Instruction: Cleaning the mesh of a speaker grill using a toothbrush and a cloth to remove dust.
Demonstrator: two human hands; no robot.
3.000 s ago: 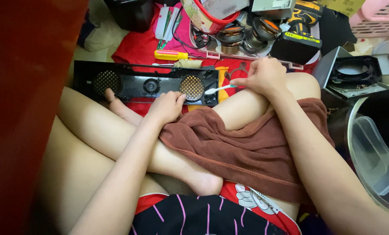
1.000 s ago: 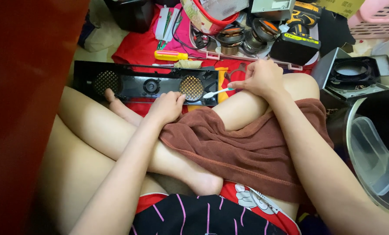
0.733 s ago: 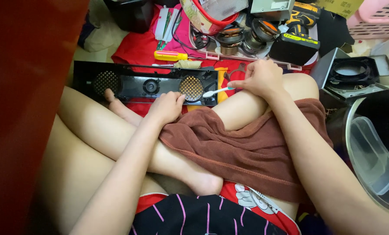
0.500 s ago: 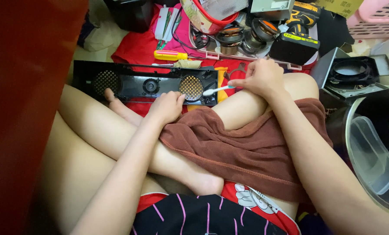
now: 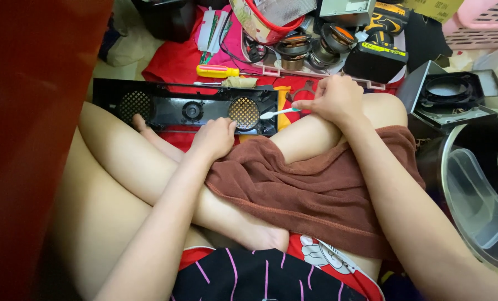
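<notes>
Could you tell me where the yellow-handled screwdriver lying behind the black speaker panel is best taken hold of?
Probably by the thick yellow handle of the screwdriver, coming from above: it lies flat on the red cloth, handle to the left and clear, while its thin shaft runs right towards clutter.

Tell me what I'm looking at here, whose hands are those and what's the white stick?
The camera sits on a person's head and looks down, so you see their own crossed legs and both hands. The right hand holds a small white brush, like a toothbrush, with its head at a round mesh hole in a long black panel. The left hand rests on the panel's near edge. The panel lies on a red cloth on the floor. Behind it are a yellow screwdriver and some round speaker parts. A brown towel covers the lap.
</notes>
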